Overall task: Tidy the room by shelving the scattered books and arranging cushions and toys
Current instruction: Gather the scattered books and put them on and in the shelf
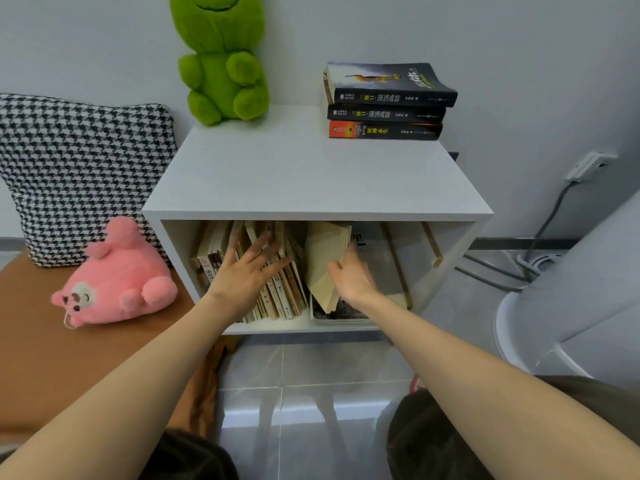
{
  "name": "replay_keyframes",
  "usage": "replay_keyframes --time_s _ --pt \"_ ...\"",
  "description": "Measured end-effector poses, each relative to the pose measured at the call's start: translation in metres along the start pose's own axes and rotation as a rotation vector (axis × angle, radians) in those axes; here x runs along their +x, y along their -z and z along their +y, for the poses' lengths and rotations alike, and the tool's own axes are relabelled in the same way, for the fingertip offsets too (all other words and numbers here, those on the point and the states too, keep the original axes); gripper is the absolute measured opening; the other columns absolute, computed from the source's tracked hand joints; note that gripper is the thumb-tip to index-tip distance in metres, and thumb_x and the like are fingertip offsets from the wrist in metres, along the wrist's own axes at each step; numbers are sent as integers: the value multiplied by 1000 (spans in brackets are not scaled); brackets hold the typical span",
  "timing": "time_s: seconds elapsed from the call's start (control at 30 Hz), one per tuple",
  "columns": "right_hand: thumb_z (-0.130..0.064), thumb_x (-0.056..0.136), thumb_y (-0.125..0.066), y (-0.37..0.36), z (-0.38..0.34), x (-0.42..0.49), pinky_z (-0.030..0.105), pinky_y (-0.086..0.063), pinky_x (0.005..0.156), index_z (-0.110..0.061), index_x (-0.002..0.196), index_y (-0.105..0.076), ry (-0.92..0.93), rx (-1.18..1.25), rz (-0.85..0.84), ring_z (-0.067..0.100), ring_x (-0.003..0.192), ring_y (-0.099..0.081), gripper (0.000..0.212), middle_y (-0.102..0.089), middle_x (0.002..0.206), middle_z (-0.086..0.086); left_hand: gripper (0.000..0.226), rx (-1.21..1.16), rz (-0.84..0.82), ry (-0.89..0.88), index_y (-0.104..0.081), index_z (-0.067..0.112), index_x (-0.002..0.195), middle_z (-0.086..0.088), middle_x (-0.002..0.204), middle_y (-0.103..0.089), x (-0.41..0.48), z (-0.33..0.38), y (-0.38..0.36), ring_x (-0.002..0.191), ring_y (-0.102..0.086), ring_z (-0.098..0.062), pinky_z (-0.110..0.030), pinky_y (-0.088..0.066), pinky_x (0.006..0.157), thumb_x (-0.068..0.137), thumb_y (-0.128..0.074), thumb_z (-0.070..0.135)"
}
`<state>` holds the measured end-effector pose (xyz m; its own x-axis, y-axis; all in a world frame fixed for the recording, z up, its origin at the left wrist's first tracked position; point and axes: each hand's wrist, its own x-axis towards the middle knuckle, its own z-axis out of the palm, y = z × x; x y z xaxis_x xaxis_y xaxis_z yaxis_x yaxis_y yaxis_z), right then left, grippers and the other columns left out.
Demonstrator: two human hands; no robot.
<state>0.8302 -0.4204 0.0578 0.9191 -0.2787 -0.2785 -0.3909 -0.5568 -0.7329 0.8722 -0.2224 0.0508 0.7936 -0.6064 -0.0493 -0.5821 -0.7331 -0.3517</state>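
A white cube shelf point(311, 174) stands against the wall with a row of thin books point(280, 289) leaning inside it. My left hand point(247, 268) presses flat with straight fingers against that row. My right hand point(351, 275) grips a pale yellow book point(325, 258), tilted, just right of the row inside the shelf. Three dark books point(386, 102) lie stacked on the shelf top at the back right. A green plush toy point(221, 64) sits on the top at the back left. A pink plush toy point(117, 278) lies on the brown surface beside a houndstooth cushion point(79, 168).
The brown surface point(52, 358) lies left of the shelf. A white rounded appliance point(571, 299) stands at the right, with a cable point(547, 230) running to a wall socket. Grey tiled floor point(311, 375) lies in front. A flat dark book point(346, 311) lies on the shelf floor under the yellow one.
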Motion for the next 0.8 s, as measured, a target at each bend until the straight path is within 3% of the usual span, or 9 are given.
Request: replay_keyframes --time_s 0.07,0.13,0.27,0.37,0.43,0.5,0.6,0.7,0.8 --pt "-26 101 -40 0 -6 2 32 -46 84 -19 152 9 -2 3 -24 28 107 -59 71 -52 132 15 90 -20 24 11 8 37 150 -4 160 4 2 1 -1 144 20 -25 -58 30 101 88 -51 11" --pt "-21 101 -42 -7 -11 5 30 -43 83 -22 151 15 0 29 -59 29 116 -56 76 -39 147 15 90 -41 56 38 9 37 150 -7 159 -6 4 4 -1 147 10 -28 -53 37 96 87 -50 9" --pt "-15 100 -43 -15 -16 9 29 -51 76 -26 151 14 16 -2 -87 24 100 -63 77 -34 151 15 86 -15 50 85 9 37 150 -11 155 -12 13 17 2 145 1 -35 -57 28 96 90 -47 13" --pt "-13 99 -44 -13 -12 15 30 -56 76 -21 153 1 -13 29 -114 18 89 -61 71 -35 149 14 77 -13 26 109 -6 36 151 -9 156 -8 17 16 3 145 3 -33 -56 30 95 90 -49 13" --pt "-13 99 -44 -12 -9 17 37 -57 82 -18 153 -8 -47 65 -150 23 102 -59 65 -35 149 14 78 -16 8 92 -17 35 149 -5 159 -2 18 10 2 146 7 -31 -53 41 90 86 -56 10" --pt "-10 99 -43 -12 -5 19 36 -58 76 -21 153 -4 -68 131 -179 31 118 -53 68 -31 151 12 87 14 -17 61 -15 36 148 -1 160 3 19 5 -2 145 12 -31 -52 44 84 82 -64 8" --pt "-10 99 -44 -7 2 23 29 -58 59 -22 152 -5 -114 234 -180 33 116 -55 67 -37 147 13 86 64 19 1 -17 38 147 0 157 -11 23 -3 -6 146 4 -31 -57 29 98 82 -66 10" --pt "-13 98 -49 -2 11 31 33 -59 63 -16 147 -21 -209 322 -180 30 105 -61 57 -47 137 15 71 66 42 -72 -21 38 145 1 155 -18 27 -12 -8 145 -5 -29 -55 7 111 90 -60 19" --pt "-10 96 -54 5 18 40 39 -58 66 -14 143 -26 -279 449 -185 29 97 -63 55 -53 128 16 71 68 56 -110 -21 39 145 1 154 -20 27 -20 -12 144 -8 -28 -55 1 113 90 -60 20"
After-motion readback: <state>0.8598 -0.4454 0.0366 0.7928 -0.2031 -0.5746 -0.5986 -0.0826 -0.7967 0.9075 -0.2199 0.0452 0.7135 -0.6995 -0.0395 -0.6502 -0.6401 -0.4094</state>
